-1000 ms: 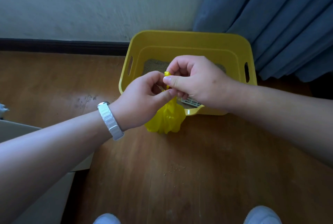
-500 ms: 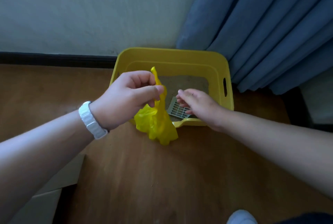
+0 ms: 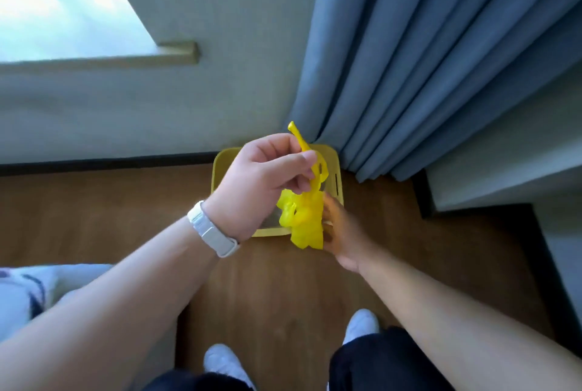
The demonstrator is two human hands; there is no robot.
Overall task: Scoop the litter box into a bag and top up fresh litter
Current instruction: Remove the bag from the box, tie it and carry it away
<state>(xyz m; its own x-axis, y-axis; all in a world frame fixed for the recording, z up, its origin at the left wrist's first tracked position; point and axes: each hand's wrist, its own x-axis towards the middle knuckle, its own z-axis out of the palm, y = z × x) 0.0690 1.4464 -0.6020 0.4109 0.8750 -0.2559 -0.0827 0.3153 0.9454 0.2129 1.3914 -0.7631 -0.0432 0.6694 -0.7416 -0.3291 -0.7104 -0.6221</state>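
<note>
This is a room in a home. Long blue curtains (image 3: pixel 425 60) hang in folds to a wood-look floor (image 3: pixel 94 211) beside a window (image 3: pixel 63 3) with a plain sill (image 3: pixel 126 60). A dark skirting board (image 3: pixel 94 167) lines the painted wall (image 3: pixel 189 107), and a yellow litter box (image 3: pixel 218 170) sits on the floor against it.

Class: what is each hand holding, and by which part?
The left hand grips the yellow bag by its twisted neck. For the right hand it cannot be told: the bag hides its fingers.

Left hand (image 3: pixel 264 183) raised, fingers (image 3: pixel 296 161) pinching bag (image 3: pixel 304 220); right hand (image 3: pixel 345 235) lower, outstretched, blurred
</note>
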